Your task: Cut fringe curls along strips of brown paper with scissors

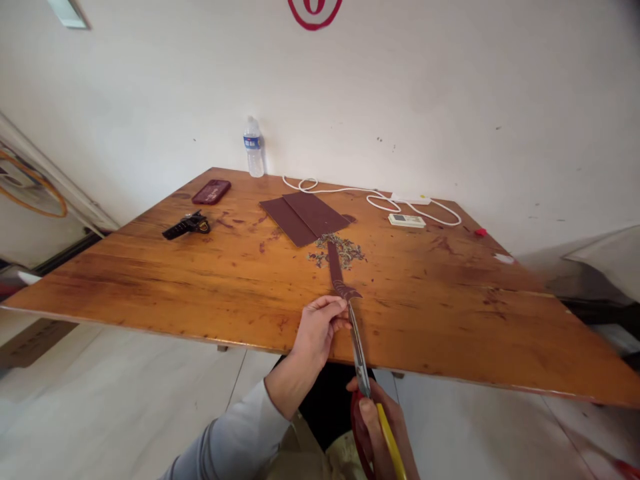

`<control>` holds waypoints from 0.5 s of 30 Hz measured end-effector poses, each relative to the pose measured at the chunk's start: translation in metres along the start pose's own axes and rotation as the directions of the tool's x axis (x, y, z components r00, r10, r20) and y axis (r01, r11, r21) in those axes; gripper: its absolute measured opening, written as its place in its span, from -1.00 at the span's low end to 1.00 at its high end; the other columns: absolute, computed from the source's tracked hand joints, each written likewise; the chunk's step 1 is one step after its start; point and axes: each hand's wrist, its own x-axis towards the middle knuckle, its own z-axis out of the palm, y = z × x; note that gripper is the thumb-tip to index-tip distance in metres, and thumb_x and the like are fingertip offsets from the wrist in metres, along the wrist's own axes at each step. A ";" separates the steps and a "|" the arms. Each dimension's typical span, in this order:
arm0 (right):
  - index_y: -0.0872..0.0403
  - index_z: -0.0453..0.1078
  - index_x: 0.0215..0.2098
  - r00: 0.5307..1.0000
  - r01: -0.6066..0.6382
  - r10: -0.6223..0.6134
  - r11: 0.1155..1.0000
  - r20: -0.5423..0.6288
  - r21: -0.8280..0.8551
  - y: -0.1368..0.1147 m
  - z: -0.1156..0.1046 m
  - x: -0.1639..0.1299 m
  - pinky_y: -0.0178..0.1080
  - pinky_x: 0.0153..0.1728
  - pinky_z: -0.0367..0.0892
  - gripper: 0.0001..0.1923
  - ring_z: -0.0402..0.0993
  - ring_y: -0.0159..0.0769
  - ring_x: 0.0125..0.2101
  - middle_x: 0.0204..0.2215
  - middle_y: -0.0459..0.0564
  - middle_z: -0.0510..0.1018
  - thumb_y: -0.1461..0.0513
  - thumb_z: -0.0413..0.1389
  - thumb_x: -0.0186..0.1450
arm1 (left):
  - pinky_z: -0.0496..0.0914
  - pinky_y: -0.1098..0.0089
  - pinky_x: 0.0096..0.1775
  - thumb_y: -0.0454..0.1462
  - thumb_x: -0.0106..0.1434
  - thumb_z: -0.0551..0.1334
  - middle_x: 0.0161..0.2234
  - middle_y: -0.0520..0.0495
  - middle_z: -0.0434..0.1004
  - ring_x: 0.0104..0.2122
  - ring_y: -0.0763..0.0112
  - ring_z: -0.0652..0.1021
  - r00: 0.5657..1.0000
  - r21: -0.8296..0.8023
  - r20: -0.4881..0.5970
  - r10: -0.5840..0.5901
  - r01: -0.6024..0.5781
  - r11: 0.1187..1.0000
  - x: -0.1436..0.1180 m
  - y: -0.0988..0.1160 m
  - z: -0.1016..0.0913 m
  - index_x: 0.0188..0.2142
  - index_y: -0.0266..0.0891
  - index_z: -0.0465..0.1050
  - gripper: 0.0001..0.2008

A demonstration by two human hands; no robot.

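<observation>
My left hand is closed in a pinch at the near end of a dark maroon strip, close to the table's front edge. The strip runs away from me, and its near part curls and carries pale markings. In my right hand is a pair of scissors with one red and one yellow handle. Their blades point away from me, with the tips right beside my left fingertips and the strip. Small shredded clippings lie heaped around the strip's far end. Two maroon sheets overlap just behind them.
The wooden table stands against a white wall. At its back are a water bottle, a white cable and a remote control. On the left lie a phone and a black strap-like object.
</observation>
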 end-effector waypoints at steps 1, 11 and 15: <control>0.05 0.57 -0.16 1.000 -0.023 0.023 0.999 -0.003 0.034 0.001 0.003 0.002 -0.30 -0.60 0.11 -0.37 0.12 -0.38 -0.63 -0.59 -0.23 0.24 -0.33 0.14 0.47 | 0.46 0.43 -0.48 -0.21 -0.31 0.65 -0.57 -0.03 0.55 -0.55 0.47 0.52 1.000 0.003 0.004 -0.003 0.003 1.000 0.000 0.000 0.000 -0.58 -0.30 0.63 -0.67; 0.05 0.59 -0.15 0.996 -0.088 0.084 0.992 0.040 0.095 -0.005 0.007 0.004 -0.29 -0.58 -0.06 -0.22 -0.06 -0.38 -0.61 -0.60 -0.26 0.10 -0.45 0.09 0.35 | 0.45 0.43 -0.46 -0.20 -0.28 0.66 -0.56 -0.03 0.56 -0.54 0.47 0.51 1.000 -0.001 -0.001 0.005 -0.005 1.000 -0.001 -0.001 -0.001 -0.57 -0.28 0.63 -0.67; 0.06 0.64 -0.13 0.999 -0.013 0.012 0.999 0.042 0.033 -0.014 0.005 0.007 -0.28 -0.56 0.12 -0.20 0.16 -0.31 -0.57 -0.56 -0.14 0.31 -0.46 0.11 0.32 | 0.42 0.45 -0.46 -0.22 -0.29 0.64 -0.56 -0.03 0.56 -0.54 0.48 0.50 1.000 -0.010 -0.013 0.006 -0.007 1.000 -0.002 0.000 0.001 -0.56 -0.29 0.63 -0.68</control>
